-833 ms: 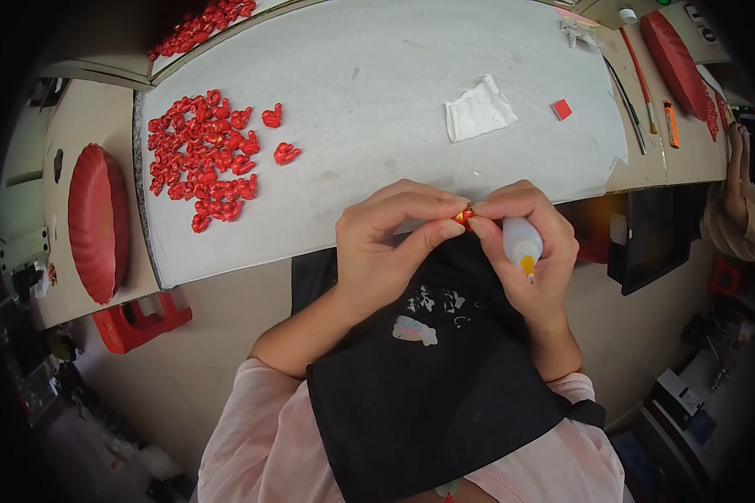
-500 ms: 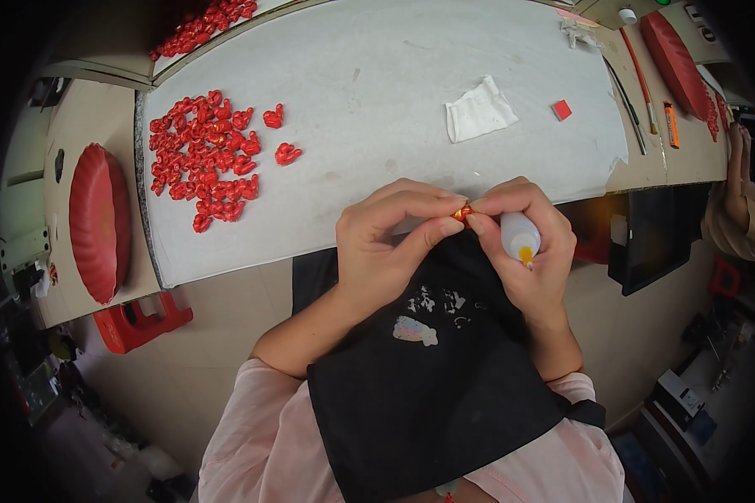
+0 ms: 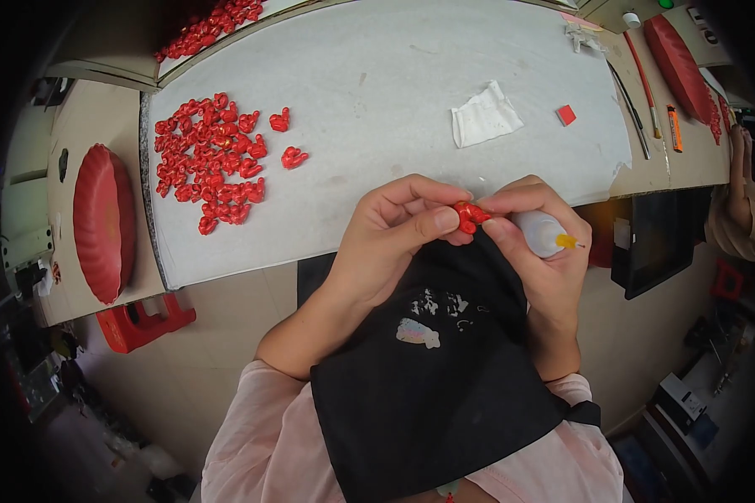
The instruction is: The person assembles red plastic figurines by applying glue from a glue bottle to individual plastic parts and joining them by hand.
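Between the thumb and fingers of my left hand (image 3: pixel 377 243) is a small glossy red figurine (image 3: pixel 471 216), held just past the table's near edge. My right hand (image 3: pixel 555 281) has its thumb and forefinger tips at the figurine's right side. Tucked in that same hand lies a whitish squeeze bottle (image 3: pixel 538 233) with a yellow needle tip, which points right, away from the figurine. My fingers hide part of the figurine. A cluster of similar red figurines (image 3: pixel 218 155) lies on the left of the white-covered table (image 3: pixel 352 109), two of them slightly apart.
A folded white cloth (image 3: pixel 485 116) and a small red block (image 3: pixel 566 116) lie on the table. Brushes (image 3: pixel 643 84) and an orange tube-like item (image 3: pixel 674 128) sit at right. Red fluted trays (image 3: pixel 105 222) stand on both sides. A red stool (image 3: pixel 147 323) is below left. Another person's arm (image 3: pixel 736 168) shows far right.
The red figurine has turned in my fingers and shows more of itself. My right hand has shifted slightly right, and the bottle's tip has swung from downward to rightward.
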